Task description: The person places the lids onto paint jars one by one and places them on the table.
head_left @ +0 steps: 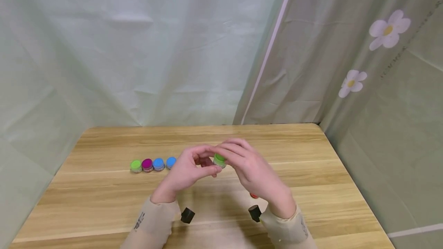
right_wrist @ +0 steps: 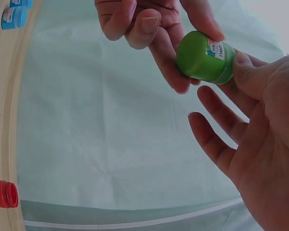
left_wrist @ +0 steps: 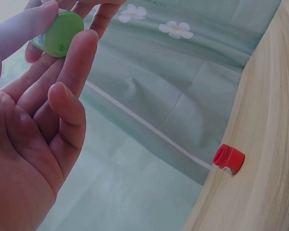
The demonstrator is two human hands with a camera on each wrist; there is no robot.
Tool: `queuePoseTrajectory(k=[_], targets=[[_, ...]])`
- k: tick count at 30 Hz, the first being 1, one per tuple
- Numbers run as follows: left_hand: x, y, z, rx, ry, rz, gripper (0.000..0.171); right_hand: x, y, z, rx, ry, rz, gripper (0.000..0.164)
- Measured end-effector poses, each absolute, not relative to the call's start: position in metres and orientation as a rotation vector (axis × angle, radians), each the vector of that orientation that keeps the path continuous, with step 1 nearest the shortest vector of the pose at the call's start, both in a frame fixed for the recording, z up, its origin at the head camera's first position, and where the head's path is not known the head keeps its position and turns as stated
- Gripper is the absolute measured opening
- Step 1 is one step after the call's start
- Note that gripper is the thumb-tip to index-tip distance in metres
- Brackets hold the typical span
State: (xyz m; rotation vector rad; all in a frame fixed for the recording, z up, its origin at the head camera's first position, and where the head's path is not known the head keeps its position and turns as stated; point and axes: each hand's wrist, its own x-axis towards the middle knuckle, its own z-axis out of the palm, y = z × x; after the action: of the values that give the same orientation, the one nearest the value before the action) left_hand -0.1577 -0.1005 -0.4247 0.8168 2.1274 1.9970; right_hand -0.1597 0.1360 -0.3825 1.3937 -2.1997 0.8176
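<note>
A small green paint jar [right_wrist: 200, 57] with a label on its side is held up over the table between both hands. My left hand [head_left: 188, 168] pinches its body between thumb and fingers. On the jar's lid end, my right hand [head_left: 249, 164] grips with thumb and fingertips, its other fingers spread. In the left wrist view the green jar [left_wrist: 62, 33] shows its rounded bottom. A red jar [left_wrist: 231, 160] stands on the table below, with its threaded neck uncovered; the right hand mostly hides it in the head view.
Left of the hands, several lidded jars form a row on the wooden table [head_left: 104, 203]: a green jar [head_left: 136, 166], a purple jar [head_left: 147, 165] and blue jars [head_left: 159, 164]. Curtains [head_left: 138, 49] hang behind the table and along its sides. A black block [head_left: 187, 215] sits at the left wrist.
</note>
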Motion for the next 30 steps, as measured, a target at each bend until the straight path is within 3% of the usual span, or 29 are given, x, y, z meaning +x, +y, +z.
queuePoseTrajectory(k=[11, 21, 30], targets=[[-0.1573, -0.1001, -0.4232, 0.786, 2.139, 1.988, 0.035, -0.1587, 0.1352, -0.3853, 1.34, -2.229, 0.801, 0.045], [-0.1575, -0.0984, -0.4245, 0.741, 2.152, 1.975, 0.038, -0.1594, 0.1342, -0.3879, 1.273, -2.275, 0.758, 0.031], [-0.157, -0.0965, -0.4239, 0.722, 2.146, 1.984, 0.037, -0.1603, 0.1338, -0.3893, 1.244, -2.275, 0.729, 0.028]])
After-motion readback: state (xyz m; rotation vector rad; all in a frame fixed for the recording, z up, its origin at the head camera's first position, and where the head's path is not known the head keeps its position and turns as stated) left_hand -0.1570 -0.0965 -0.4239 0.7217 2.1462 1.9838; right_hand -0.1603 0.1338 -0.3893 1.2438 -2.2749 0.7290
